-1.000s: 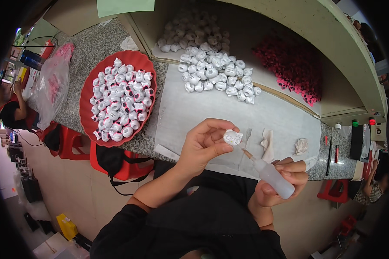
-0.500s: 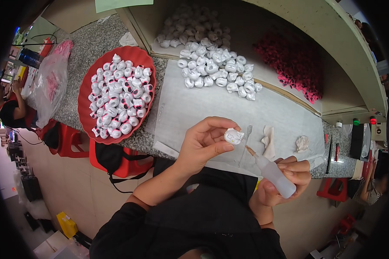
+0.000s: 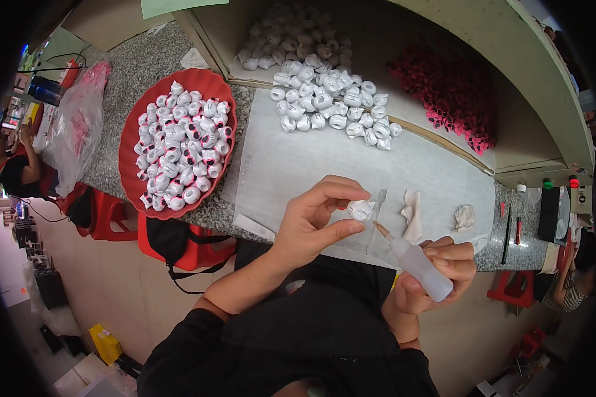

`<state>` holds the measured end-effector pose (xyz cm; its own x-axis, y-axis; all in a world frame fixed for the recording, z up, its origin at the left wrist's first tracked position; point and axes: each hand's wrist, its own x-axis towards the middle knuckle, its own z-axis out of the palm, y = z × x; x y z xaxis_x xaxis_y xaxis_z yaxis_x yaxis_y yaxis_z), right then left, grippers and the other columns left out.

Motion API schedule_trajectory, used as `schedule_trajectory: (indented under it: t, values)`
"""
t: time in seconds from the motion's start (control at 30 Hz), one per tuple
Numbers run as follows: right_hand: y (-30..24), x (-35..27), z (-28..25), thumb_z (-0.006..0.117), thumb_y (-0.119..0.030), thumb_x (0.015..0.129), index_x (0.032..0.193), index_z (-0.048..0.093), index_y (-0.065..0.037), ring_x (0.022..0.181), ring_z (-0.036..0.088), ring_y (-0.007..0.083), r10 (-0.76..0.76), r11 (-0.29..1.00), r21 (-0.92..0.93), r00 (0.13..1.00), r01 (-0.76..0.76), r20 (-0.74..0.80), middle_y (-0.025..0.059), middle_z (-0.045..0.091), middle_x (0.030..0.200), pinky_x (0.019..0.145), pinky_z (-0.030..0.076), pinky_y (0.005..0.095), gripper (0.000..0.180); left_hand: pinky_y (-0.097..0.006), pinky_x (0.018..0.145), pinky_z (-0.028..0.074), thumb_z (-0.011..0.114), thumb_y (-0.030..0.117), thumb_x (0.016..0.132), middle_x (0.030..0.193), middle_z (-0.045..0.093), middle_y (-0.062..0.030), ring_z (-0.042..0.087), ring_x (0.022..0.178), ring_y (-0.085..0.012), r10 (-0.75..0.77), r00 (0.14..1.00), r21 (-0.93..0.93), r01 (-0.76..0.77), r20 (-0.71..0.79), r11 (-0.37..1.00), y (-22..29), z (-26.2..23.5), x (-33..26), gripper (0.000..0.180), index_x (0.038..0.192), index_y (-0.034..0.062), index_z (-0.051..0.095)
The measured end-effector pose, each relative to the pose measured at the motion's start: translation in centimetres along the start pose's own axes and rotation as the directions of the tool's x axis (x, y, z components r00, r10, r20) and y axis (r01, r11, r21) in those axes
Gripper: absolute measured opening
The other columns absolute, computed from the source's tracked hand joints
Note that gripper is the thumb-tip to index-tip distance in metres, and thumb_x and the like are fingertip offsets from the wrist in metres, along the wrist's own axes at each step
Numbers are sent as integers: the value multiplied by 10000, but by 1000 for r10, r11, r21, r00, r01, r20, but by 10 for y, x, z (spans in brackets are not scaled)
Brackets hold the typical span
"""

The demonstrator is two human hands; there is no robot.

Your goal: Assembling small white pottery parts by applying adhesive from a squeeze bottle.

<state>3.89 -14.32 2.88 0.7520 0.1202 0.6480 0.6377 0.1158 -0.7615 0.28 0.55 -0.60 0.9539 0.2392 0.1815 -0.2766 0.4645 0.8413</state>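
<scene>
Between thumb and fingers of my left hand (image 3: 314, 217) is a small white cat-head figure (image 3: 360, 210), pinched over the paper-covered bench. My right hand (image 3: 447, 271) is wrapped round a translucent squeeze bottle (image 3: 422, 270), its thin brownish nozzle slanting up and left, the tip just short of the figure. Further back on the white paper sheet (image 3: 278, 172) lies a heap of similar white figures (image 3: 324, 99). To the left, a red scalloped tray (image 3: 131, 135) is filled with white figures, many wearing pink-rimmed dark glasses.
Pink glasses-shaped pieces (image 3: 444, 99) are piled in the shelf at the back right. Crumpled tissues (image 3: 412, 215) lie right of my hands. A clear plastic bag (image 3: 78, 129) and red stools (image 3: 182, 248) are at the left; a red pen (image 3: 518, 230) lies far right.
The figure in my left hand has turned, so another side faces up. The bottle in my right hand stays almost where it was.
</scene>
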Motion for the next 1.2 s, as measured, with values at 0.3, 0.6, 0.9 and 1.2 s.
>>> schedule_trajectory:
  t: [0.3,0.6,0.9,1.2]
  values:
    - [-1,-1,1,716,-198,579,779,410,-51,563,410,109,11,1000,1,999,-11,48,63,391,754,487,376,205,395,-292,796,351,596,-81,652,962,462,-102,455,902,-169,34,999,214,-40,34,976,2,-3,-1,305,936,-9,512]
    - [0,1,-5,759,-105,537,832,454,-62,620,491,130,77,995,54,995,-80,68,54,436,773,571,423,238,427,-301,809,345,593,-88,645,974,460,-110,448,920,-179,100,994,194,-107,47,975,1,-5,2,312,937,-8,516]
    - [36,49,-29,552,-10,642,822,407,-11,593,500,171,496,858,87,861,-506,114,94,435,778,510,467,237,232,-285,782,385,578,-76,644,994,482,-123,476,903,-176,138,980,113,-123,-144,986,10,-26,10,353,977,4,496]
    - [163,124,-59,603,-69,675,789,535,-2,688,530,192,310,636,-771,904,34,296,97,534,735,549,421,303,149,-268,810,379,592,-89,655,990,499,-99,484,935,-157,61,980,38,-55,-188,998,11,-26,11,351,984,-17,494]
